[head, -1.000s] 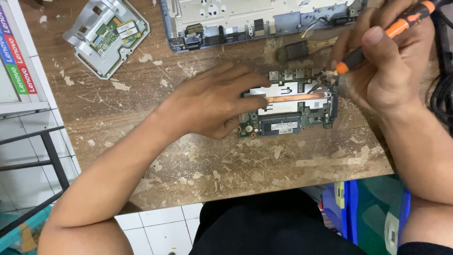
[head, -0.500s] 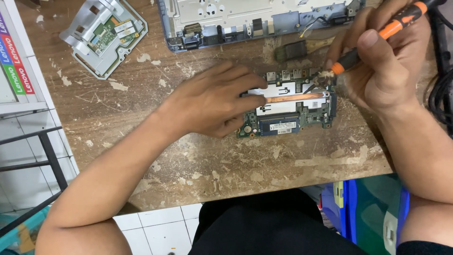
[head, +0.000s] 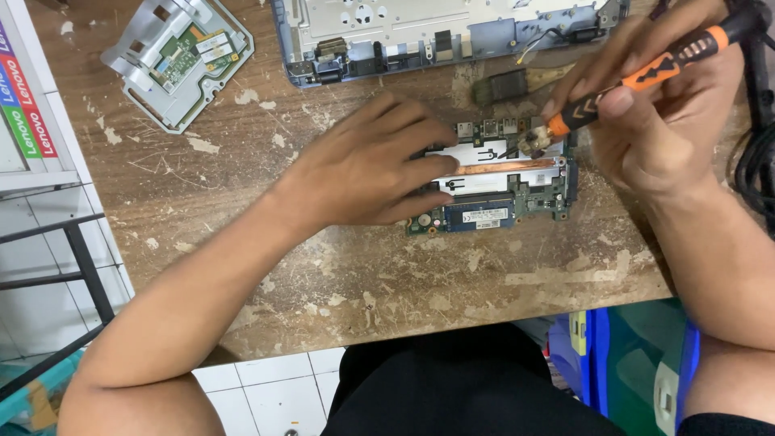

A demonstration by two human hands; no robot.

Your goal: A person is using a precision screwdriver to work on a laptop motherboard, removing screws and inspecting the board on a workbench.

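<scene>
On the scuffed wooden desk [head: 339, 282], pretty much dead centre, sits a green circuit board [head: 492, 211] with a silver plate and a copper strip running across it. The left hand [head: 367, 165] lies flat on the board's left end, fingers [head: 428, 171] stretched out and loose, just pressing down, not gripping anything. The right hand [head: 654, 113] comes in from the upper right with its fingers pinched around an orange and black screwdriver [head: 646, 69], held at a slant so the tip lands on the board's top right corner, right by the row of ports. Just above the board there's a small dark brush [head: 513, 85] lying on the desk, partly tucked behind the right hand. Along the far edge is an opened laptop shell [head: 420, 32], grey-blue, insides showing. Off to the upper left, well apart from all that, a silver metal bracket with a little green board in it [head: 179, 56] lies tilted. Black cables [head: 755, 161] hang at the right edge, and a blue bin [head: 638, 363] sits below the desk.
</scene>
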